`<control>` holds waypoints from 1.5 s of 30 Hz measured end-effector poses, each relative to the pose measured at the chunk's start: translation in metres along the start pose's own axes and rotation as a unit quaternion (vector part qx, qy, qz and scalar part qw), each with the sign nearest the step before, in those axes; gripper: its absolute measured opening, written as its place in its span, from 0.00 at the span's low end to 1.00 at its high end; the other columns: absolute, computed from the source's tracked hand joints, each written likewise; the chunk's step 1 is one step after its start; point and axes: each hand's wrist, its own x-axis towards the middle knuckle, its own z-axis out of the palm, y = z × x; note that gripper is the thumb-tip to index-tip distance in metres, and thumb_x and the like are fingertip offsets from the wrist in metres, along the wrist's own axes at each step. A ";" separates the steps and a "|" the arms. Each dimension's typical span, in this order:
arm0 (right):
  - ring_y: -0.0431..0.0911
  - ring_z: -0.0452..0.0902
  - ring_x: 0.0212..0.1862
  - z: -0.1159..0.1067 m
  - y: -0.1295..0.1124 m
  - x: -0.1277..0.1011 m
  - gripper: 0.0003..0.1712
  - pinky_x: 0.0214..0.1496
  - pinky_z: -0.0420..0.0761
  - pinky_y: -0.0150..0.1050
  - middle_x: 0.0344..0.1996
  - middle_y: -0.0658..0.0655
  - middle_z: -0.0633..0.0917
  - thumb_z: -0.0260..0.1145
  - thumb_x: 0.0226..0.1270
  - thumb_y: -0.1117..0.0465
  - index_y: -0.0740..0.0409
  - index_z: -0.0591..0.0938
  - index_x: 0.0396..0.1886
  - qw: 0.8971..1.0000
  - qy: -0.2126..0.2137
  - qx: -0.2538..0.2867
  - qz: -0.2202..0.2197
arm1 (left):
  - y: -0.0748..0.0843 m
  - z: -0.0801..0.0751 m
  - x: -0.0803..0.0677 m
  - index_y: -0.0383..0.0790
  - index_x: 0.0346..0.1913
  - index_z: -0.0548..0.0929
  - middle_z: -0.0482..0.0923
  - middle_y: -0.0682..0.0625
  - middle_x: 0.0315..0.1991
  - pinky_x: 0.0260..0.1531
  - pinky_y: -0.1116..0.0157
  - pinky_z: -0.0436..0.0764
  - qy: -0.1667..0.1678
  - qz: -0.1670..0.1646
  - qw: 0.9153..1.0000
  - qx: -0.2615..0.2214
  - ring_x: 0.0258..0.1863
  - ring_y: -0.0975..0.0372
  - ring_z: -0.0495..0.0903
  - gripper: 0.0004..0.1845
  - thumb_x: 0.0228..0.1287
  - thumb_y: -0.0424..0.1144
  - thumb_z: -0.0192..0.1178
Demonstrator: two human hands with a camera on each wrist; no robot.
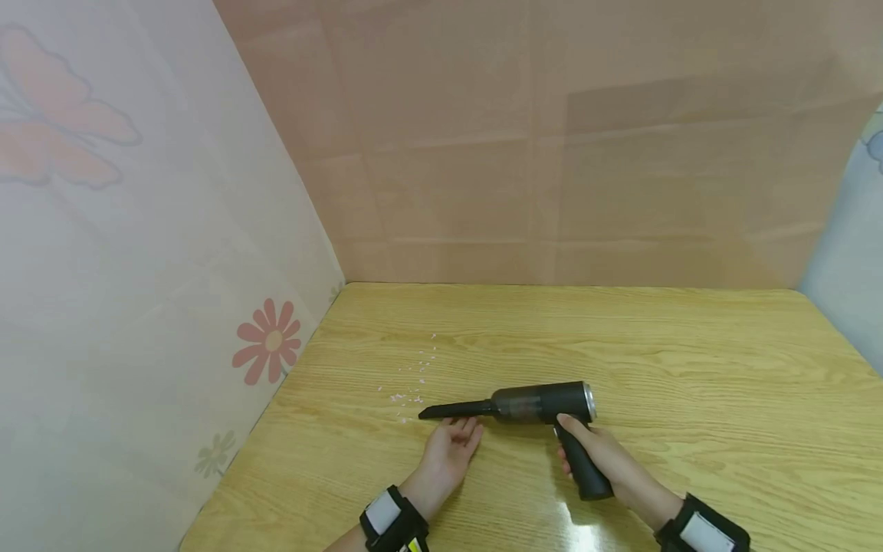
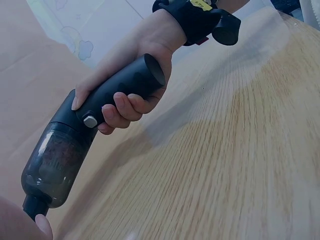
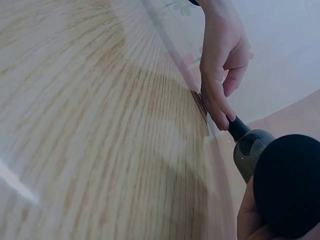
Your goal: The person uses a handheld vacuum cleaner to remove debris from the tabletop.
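Note:
A black handheld vacuum cleaner (image 1: 541, 402) with a smoky see-through dust cup (image 2: 52, 162) lies level across the head view, its slim nozzle (image 1: 455, 410) pointing left. My right hand (image 1: 600, 452) grips its handle, fingers wrapped round and thumb up near the body; the left wrist view shows this grip closely. Palm up, my left hand (image 1: 448, 452) holds its extended fingers under the nozzle, fingertips right at it in the right wrist view. Small white scraps (image 1: 407, 397) are scattered on the table just beyond the nozzle tip.
The wood-grain table (image 1: 690, 368) meets a brown covered wall (image 1: 441, 192) at the back. A pale wall with printed flowers (image 1: 267, 341) runs along the left edge, and a light blue one (image 1: 845, 268) stands at the right. Both wrists wear black straps.

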 end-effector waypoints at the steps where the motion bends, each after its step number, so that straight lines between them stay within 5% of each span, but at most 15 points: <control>1: 0.36 0.77 0.27 0.000 0.000 0.000 0.26 0.31 0.82 0.29 0.25 0.46 0.80 0.46 0.75 0.41 0.61 0.72 0.41 1.000 0.000 0.000 -0.001 | 0.000 0.000 0.000 0.28 0.71 0.22 0.31 0.27 0.74 0.78 0.52 0.49 0.001 0.000 1.000 0.000 0.76 0.44 0.38 0.40 0.59 0.15 0.28; 31: 0.37 0.78 0.25 0.022 0.000 0.009 0.30 0.30 0.82 0.30 0.24 0.47 0.80 0.49 0.73 0.40 0.66 0.72 0.41 1.000 0.023 -0.009 -0.011 | 0.011 -0.019 -0.004 0.28 0.70 0.21 0.26 0.27 0.73 0.79 0.54 0.46 -0.014 0.014 1.000 0.000 0.76 0.44 0.33 0.40 0.57 0.14 0.25; 45: 0.37 0.77 0.25 0.016 -0.001 0.008 0.29 0.30 0.82 0.29 0.24 0.47 0.80 0.48 0.73 0.41 0.66 0.71 0.44 0.999 0.038 0.008 -0.005 | 0.011 -0.011 0.001 0.29 0.71 0.21 0.27 0.27 0.74 0.79 0.54 0.44 -0.023 0.006 1.000 -0.020 0.76 0.44 0.33 0.40 0.58 0.14 0.26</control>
